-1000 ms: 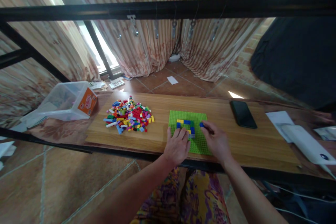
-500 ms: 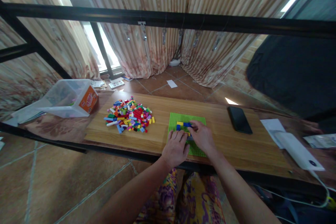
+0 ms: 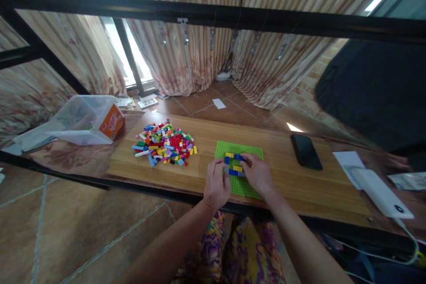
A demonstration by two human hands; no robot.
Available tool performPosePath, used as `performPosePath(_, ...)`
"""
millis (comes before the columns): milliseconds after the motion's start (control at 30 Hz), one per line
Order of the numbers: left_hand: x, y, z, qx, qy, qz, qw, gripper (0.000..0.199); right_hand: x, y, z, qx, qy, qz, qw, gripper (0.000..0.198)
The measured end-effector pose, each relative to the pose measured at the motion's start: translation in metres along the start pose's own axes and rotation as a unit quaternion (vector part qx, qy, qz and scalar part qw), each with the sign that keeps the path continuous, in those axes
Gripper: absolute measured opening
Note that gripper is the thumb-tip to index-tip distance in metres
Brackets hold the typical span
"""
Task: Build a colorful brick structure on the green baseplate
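A square of toy bricks in blue, yellow and grey (image 3: 235, 172) is built on a green studded baseplate (image 3: 248, 190). My right hand (image 3: 258, 174) closes its fingertips on the blue bricks (image 3: 237, 157) at the square's upper right side. On the opposite side, my left hand (image 3: 217, 183) has curled fingers and thumb at the square's left edge. A small greyish spot shows between those fingertips, too small to make out. The right side of the square is partly hidden by my right hand.
Left of the baseplate lies a heap of loose coloured bricks (image 3: 164, 144) on the wooden board (image 3: 286, 191). A clear plastic bin (image 3: 80, 120) stands at the far left. A black phone (image 3: 306, 151) and a white device with a cable (image 3: 379, 193) lie on the right.
My left hand has drawn back left from over the bricks to their left edge, uncovering the lower blue and yellow ones. My right hand stays at the right side. The view has shifted slightly.
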State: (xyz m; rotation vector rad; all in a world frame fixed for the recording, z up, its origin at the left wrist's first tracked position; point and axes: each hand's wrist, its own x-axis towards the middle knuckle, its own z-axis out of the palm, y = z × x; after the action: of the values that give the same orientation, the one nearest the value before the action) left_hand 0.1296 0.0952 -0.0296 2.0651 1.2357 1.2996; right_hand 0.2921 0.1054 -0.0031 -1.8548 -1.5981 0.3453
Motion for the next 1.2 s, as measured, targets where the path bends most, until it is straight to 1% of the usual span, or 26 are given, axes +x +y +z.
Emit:
performPosePath(100,0.003,-0.003,0.001,-0.022,0.021,-0.043,0.999,0.025,0.0,-0.001,-0.002,-0.021,-0.016,-0.025,0.999,0.025)
performPosePath(267,0.007,-0.005,0.001,-0.036,0.024,-0.06,0.997,0.034,-0.007,0.0,-0.007,-0.023,-0.017,-0.048,0.998,0.025)
performPosePath(367,0.008,-0.005,0.0,-0.034,0.018,-0.058,0.998,0.038,-0.015,-0.004,-0.009,-0.013,-0.022,-0.032,0.999,0.025)
performPosePath(467,0.009,-0.005,0.001,-0.028,0.008,-0.058,0.998,0.037,-0.021,-0.009,-0.006,-0.001,-0.015,-0.007,1.0,0.027)
performPosePath(667,0.009,-0.006,0.003,-0.037,-0.002,-0.06,0.998,0.035,-0.022,-0.018,0.006,-0.015,0.005,0.005,1.0,0.034)
performPosePath(800,0.008,-0.007,0.004,-0.043,-0.009,-0.063,0.997,0.036,-0.027,-0.017,0.008,-0.004,0.023,0.012,1.0,0.036)
performPosePath(900,0.006,-0.006,0.005,-0.046,-0.008,-0.064,0.997,0.037,-0.032,-0.011,0.004,-0.005,0.031,0.016,0.999,0.038)
performPosePath(1033,0.005,-0.003,0.004,-0.054,-0.003,-0.07,0.996,0.036,-0.036,0.009,-0.008,-0.024,0.078,0.04,0.996,0.041)
performPosePath(1133,0.004,-0.001,-0.005,-0.068,0.01,-0.081,0.994,0.036,-0.04,0.032,-0.019,-0.054,0.098,0.078,0.991,0.044)
performPosePath(1200,0.001,-0.003,-0.018,-0.059,0.023,-0.086,0.994,0.034,-0.044,0.05,-0.027,-0.064,0.105,0.097,0.988,0.044)
